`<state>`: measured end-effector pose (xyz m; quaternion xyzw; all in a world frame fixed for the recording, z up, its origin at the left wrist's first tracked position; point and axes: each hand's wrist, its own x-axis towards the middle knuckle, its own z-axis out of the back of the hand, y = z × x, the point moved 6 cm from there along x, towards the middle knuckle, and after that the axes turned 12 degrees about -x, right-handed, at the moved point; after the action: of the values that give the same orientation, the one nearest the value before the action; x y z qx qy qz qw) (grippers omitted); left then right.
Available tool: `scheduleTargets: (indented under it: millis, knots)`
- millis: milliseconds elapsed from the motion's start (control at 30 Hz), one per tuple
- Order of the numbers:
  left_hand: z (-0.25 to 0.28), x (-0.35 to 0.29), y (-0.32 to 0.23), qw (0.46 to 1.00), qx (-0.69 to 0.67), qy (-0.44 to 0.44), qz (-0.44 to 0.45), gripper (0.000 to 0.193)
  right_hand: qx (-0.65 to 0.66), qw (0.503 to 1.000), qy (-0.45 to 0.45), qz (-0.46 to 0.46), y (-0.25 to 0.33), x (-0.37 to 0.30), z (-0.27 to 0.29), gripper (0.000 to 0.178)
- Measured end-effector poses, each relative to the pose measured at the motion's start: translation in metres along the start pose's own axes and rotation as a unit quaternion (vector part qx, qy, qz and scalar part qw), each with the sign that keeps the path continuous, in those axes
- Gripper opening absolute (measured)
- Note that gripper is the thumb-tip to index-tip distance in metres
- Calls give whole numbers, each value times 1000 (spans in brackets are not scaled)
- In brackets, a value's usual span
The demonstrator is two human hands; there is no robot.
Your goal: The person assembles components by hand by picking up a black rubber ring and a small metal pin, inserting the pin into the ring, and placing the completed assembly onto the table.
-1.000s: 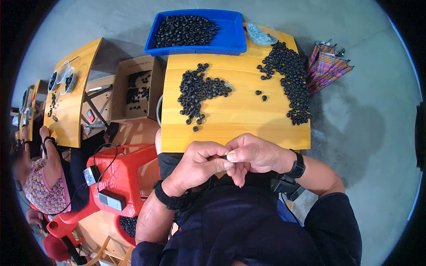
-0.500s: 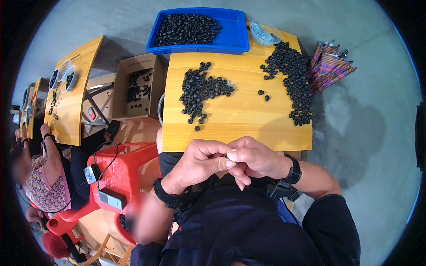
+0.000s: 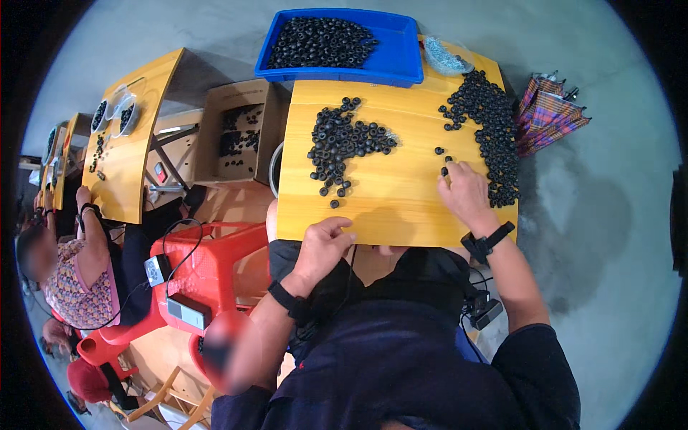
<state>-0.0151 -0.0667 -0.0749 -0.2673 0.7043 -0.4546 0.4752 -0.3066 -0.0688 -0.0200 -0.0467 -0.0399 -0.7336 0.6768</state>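
Observation:
On the right part of the yellow table, my right hand (image 3: 467, 192) reaches down with its fingertips closed at a small round black bead (image 3: 445, 171). Two more loose black beads (image 3: 439, 150) lie just beyond it. My left hand (image 3: 326, 247) rests at the table's near edge, its fingers curled in; what they hold, if anything, is hidden. A loose pile of black beads (image 3: 333, 143), some showing a hole, spreads left of the middle. Along the right edge runs a second, denser pile of black beads (image 3: 494, 143).
A blue tray (image 3: 401, 61) partly filled with black beads stands at the far edge, beside a clear bowl (image 3: 446, 57) of small pale-blue pieces. A plaid umbrella (image 3: 548, 115) is right of the table (image 3: 387, 215). Leftward are a cardboard box (image 3: 208, 136), red stool (image 3: 204, 265) and seated people.
My hands were together in front of me and have parted. The right went forward to the table, where a third bead now shows at its fingertips; the left moved to the near edge.

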Motion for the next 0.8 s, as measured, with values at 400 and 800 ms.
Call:
scheduleTargets:
  millis: [400,800]
  knots:
    - [40,22,-6,951,142,-212,-173,12,-21,996,-79,20,12,19,-13,25]
    - [-5,45,-52,881,336,-173,-284,21,81,995,-14,56,43,20,-25,11]
